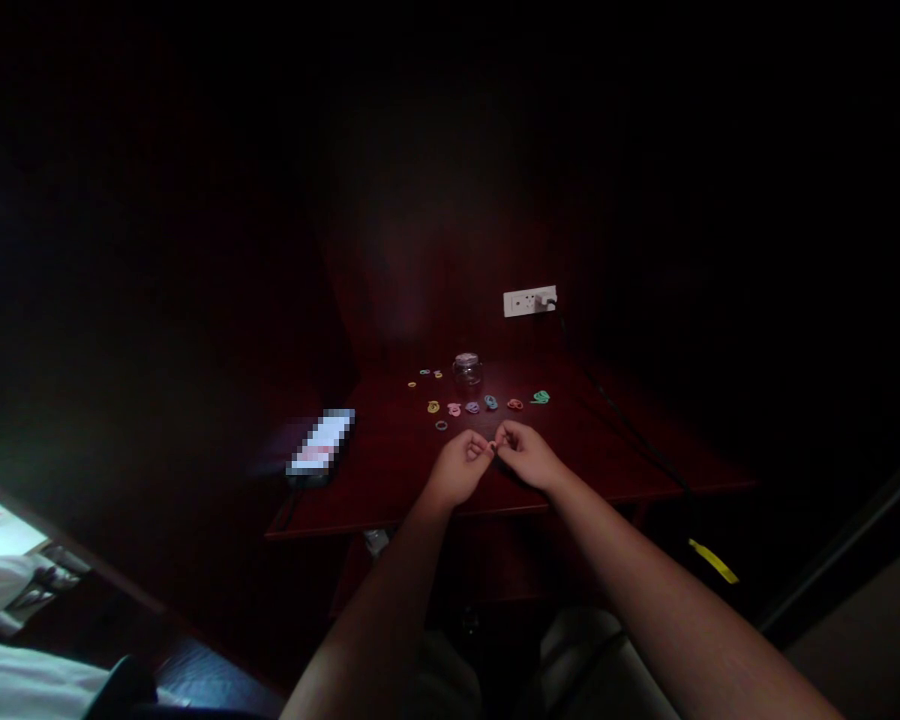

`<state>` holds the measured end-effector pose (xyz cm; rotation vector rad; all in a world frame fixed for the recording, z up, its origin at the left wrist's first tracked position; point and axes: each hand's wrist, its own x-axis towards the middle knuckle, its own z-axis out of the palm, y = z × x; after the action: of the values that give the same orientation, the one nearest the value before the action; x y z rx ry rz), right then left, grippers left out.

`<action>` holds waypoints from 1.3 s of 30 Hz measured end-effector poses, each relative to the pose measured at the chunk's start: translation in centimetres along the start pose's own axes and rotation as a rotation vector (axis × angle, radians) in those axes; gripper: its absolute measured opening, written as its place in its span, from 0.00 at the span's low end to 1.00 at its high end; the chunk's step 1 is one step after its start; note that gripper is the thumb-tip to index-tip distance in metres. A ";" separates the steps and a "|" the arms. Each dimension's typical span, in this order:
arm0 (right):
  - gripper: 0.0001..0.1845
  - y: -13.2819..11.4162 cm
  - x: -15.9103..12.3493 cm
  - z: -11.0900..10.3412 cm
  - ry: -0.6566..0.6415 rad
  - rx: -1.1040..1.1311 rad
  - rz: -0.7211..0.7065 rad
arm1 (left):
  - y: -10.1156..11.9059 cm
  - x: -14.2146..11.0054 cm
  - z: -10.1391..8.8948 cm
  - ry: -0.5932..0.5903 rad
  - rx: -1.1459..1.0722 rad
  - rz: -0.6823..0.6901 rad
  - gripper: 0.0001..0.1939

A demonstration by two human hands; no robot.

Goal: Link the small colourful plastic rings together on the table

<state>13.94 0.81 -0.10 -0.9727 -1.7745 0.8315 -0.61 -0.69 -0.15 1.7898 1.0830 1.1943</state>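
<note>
My left hand (pixel 463 466) and my right hand (pixel 526 453) meet over the front half of the desk, fingertips pinched. Between them is a small pale hair tie (pixel 492 446), mostly covered by the fingers. Just beyond lies a row of coloured hair ties in small heaps: yellow (pixel 433 407), pink (pixel 454 409), purple (pixel 472 408), blue (pixel 491 402), red (pixel 515 404) and green (pixel 541 397). A single grey hair tie (pixel 441 426) rests nearer my left hand. Behind the row stands a clear lidded jar (pixel 467 370).
A few loose hair ties (pixel 425 372) lie at the back left of the dark red desk (pixel 375 500). A lit phone (pixel 322 442) sits at the left edge. On the back wall is a white socket (pixel 529 301) with a plug; a dark cable (pixel 637 430) runs along the right.
</note>
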 end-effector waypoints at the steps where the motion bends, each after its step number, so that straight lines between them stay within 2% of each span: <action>1: 0.03 -0.1 0.0 0.0 0.000 -0.002 0.001 | 0.0 0.0 0.0 0.000 0.001 -0.002 0.06; 39: 0.02 -0.3 -0.1 0.0 -0.006 -0.024 -0.011 | -0.1 -0.1 0.0 -0.016 0.010 0.011 0.06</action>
<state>13.91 0.57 0.16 -0.9764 -1.7974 0.8085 -0.69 -0.77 -0.29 1.8122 1.0732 1.1816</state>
